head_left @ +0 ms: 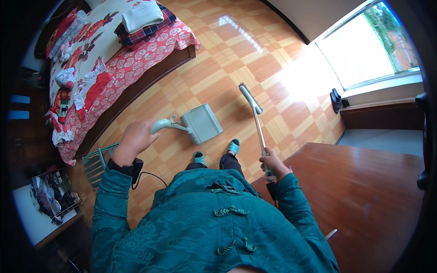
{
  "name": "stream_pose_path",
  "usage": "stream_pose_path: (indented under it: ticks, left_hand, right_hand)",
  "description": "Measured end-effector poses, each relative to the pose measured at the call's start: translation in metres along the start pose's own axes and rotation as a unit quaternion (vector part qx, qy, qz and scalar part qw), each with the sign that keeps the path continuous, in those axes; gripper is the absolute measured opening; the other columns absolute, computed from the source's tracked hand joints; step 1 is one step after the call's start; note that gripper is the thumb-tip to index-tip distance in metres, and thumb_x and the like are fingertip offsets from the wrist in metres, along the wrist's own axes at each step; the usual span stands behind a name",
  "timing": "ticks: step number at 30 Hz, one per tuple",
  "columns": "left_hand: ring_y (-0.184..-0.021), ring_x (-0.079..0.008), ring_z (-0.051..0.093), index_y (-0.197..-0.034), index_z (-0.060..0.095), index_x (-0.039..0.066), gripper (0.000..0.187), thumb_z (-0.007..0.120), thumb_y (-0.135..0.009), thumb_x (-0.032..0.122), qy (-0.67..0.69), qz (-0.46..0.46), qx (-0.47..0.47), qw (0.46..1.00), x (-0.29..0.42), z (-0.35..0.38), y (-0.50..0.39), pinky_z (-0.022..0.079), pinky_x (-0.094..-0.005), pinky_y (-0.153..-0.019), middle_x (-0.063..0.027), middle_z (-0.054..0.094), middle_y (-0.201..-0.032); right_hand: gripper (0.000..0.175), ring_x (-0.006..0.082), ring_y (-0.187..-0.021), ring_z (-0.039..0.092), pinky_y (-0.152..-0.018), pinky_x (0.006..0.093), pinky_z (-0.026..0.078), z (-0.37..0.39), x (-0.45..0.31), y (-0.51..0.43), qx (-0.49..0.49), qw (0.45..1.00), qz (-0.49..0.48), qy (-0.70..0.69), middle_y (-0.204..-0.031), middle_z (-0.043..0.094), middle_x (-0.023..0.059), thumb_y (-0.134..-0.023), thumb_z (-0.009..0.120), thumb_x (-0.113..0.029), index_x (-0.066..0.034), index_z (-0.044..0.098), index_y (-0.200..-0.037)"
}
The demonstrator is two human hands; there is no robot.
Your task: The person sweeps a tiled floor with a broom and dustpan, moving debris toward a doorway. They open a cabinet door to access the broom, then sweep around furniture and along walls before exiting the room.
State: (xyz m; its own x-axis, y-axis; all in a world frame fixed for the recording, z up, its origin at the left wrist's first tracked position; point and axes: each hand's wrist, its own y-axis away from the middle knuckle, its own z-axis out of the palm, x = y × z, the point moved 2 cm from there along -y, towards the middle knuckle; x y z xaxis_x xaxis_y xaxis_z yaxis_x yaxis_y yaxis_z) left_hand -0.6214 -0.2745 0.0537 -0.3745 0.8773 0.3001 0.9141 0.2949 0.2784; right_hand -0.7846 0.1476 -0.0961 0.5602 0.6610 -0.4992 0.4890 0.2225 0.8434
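My left hand (136, 138) grips the curved top of a pale green long-handled dustpan (203, 124); its palm and most fingers are turned from view. The pan sits low over the floor, just ahead of my feet. In my right hand (275, 164) is the handle of a floor brush (251, 99), a metal pole with a light green head. Its dark bristles face away from the dustpan, to the right. The brush head and the pan are apart, with tiled floor (191, 85) between and around them. I see no clear debris in the pan.
A bed (136, 63) with a floral cover, folded blankets (146, 22) and clothes stands at the left. A brown wooden table (358, 191) is close at my right. Near my left arm is a green metal-framed stool (99, 160). Black slippers (336, 100) lie by the bright window (365, 47).
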Motion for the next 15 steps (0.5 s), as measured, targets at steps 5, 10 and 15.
stream_pose_path:
  ticks: [5,10,15]
  left_hand:
    - [-0.079,-0.0388,0.061,-0.089,0.06,0.006,0.027,0.072,-0.074,0.025,-0.02,-0.033,-0.024,0.999,-0.009,0.009,0.005,0.047,-0.0483,-0.068,-0.0195,0.063,-0.08]
    - [-0.08,-0.0391,0.061,-0.09,0.059,0.006,0.028,0.072,-0.074,0.025,-0.021,-0.041,-0.036,0.998,-0.015,0.013,0.007,0.047,-0.0483,-0.068,-0.0192,0.063,-0.081]
    - [-0.08,-0.0392,0.06,-0.09,0.059,0.006,0.026,0.071,-0.074,0.024,0.01,-0.039,-0.031,0.999,-0.029,0.014,0.027,0.047,-0.0482,-0.068,-0.0179,0.064,-0.083]
  right_hand:
    - [0.052,0.0247,-0.074,0.065,-0.061,0.0382,0.054,0.063,0.043,-0.004,-0.05,0.98,-0.017,0.193,-0.087,0.06,0.0186,-0.078,0.061,0.0,-0.0026,0.041,-0.125]
    - [0.07,0.0166,-0.063,0.06,-0.054,0.0292,0.05,0.009,0.024,0.059,-0.204,0.973,0.057,0.086,-0.084,0.06,0.0106,-0.08,0.064,-0.005,-0.0056,0.033,-0.143]
    - [0.066,0.0138,-0.056,0.058,-0.047,0.0282,0.048,-0.036,-0.018,0.125,-0.194,0.976,0.03,0.091,-0.073,0.057,0.006,-0.082,0.062,-0.004,-0.0023,0.035,-0.142]
